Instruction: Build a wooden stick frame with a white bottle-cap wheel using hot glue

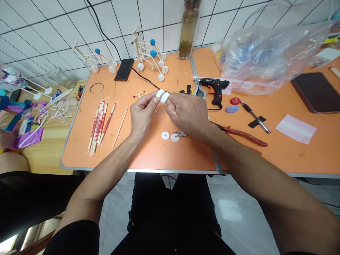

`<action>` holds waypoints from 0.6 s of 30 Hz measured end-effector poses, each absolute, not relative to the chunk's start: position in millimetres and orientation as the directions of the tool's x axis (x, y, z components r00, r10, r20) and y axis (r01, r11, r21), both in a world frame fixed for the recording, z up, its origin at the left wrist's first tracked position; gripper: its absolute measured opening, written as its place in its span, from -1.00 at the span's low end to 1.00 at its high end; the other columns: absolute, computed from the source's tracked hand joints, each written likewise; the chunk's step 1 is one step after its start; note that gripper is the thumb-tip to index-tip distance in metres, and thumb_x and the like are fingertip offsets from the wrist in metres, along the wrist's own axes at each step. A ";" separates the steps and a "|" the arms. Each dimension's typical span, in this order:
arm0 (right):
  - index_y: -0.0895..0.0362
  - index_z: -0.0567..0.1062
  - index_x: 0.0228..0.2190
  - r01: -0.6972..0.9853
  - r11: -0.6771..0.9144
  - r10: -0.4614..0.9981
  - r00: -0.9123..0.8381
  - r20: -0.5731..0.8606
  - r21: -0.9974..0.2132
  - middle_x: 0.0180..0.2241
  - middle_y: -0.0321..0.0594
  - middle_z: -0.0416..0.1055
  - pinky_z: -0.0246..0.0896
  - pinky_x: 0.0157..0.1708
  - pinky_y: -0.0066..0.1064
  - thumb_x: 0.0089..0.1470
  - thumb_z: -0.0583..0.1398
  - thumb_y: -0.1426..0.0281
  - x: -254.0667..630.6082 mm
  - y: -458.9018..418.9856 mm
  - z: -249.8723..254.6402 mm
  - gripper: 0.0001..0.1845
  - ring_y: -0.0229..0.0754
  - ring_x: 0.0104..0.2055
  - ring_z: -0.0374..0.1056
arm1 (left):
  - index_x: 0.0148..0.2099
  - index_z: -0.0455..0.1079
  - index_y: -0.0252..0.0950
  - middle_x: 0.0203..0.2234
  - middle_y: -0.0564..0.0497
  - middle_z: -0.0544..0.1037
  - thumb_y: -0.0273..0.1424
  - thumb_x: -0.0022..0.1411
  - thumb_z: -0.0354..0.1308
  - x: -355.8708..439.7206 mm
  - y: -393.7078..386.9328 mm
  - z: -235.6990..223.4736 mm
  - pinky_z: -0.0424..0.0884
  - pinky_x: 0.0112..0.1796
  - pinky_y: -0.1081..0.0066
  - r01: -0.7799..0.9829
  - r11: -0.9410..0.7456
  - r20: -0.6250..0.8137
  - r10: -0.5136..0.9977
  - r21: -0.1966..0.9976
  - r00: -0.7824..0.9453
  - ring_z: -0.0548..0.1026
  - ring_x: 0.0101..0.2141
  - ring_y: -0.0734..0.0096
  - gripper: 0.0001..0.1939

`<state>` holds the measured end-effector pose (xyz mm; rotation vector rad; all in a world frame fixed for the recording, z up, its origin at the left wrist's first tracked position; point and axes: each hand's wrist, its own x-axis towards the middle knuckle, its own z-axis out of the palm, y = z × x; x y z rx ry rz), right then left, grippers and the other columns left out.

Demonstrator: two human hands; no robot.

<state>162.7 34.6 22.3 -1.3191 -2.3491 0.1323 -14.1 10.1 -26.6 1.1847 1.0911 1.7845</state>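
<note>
Two wooden-stick frames with white wheels and blue foam balls (148, 53) are already done by the back edge of the orange surface (151, 154), but the red-wrapped chopsticks (99, 127) are still sealed. Two small white plastic discs (162, 96) are pinched tight, fingertips on them, by the left hand (142, 113) and right hand (188, 115), over mid-surface.

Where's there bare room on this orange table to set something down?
The orange table has a bare patch in front of the pink card and red-handled pliers, and a smaller one between the white discs and the table's front edge. It's crowded around the glue gun.
</note>
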 end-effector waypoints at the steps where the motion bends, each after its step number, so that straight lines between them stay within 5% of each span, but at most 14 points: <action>1: 0.09 0.66 -0.15 0.785 0.543 0.830 -0.447 0.332 -0.300 -0.27 -0.04 0.65 -0.12 -0.32 -0.22 0.40 0.07 0.37 162.7 34.6 21.9 -0.66 0.03 -0.28 0.43 | -0.03 0.83 0.01 0.00 0.04 0.86 0.00 0.25 0.65 -13.0 9.1 -26.2 0.58 0.36 0.05 -0.092 -0.388 0.342 0.883 0.917 -0.320 0.76 0.15 0.13 -0.68; 8: 0.07 0.60 -0.23 0.737 0.557 0.829 -0.461 0.316 -0.384 -0.31 -0.09 0.60 -0.11 -0.30 -0.18 0.42 0.06 0.38 163.7 37.4 23.1 -0.70 0.02 -0.31 0.37 | 0.00 0.84 -0.01 0.03 0.01 0.85 -0.10 0.37 0.58 -7.9 2.1 -23.4 0.58 0.33 0.08 0.003 -0.376 0.353 0.867 0.927 -0.351 0.74 0.18 0.09 -0.77; 15: 0.02 0.32 -0.48 0.509 0.438 0.857 -0.484 0.174 -0.741 -0.53 -0.30 0.21 -0.07 -0.34 -0.24 0.38 0.09 0.37 164.9 44.6 30.9 -0.67 -0.14 -0.43 0.14 | 0.00 0.85 -0.03 -0.08 0.00 0.86 -0.03 0.36 0.59 -11.2 3.5 -28.7 0.64 0.17 0.16 0.075 -0.429 0.427 0.833 0.900 -0.353 0.76 -0.03 0.21 -0.71; 18: 0.03 0.32 -0.46 0.544 0.504 0.848 -0.459 0.266 -0.671 -0.50 -0.27 0.27 -0.11 -0.33 -0.22 0.39 0.11 0.37 165.5 45.4 22.8 -0.68 -0.14 -0.42 0.13 | 0.02 0.85 -0.02 -0.08 -0.01 0.86 0.02 0.36 0.58 -12.5 3.2 -29.5 0.67 0.11 0.15 0.122 -0.437 0.452 0.828 0.891 -0.331 0.77 -0.08 0.22 -0.67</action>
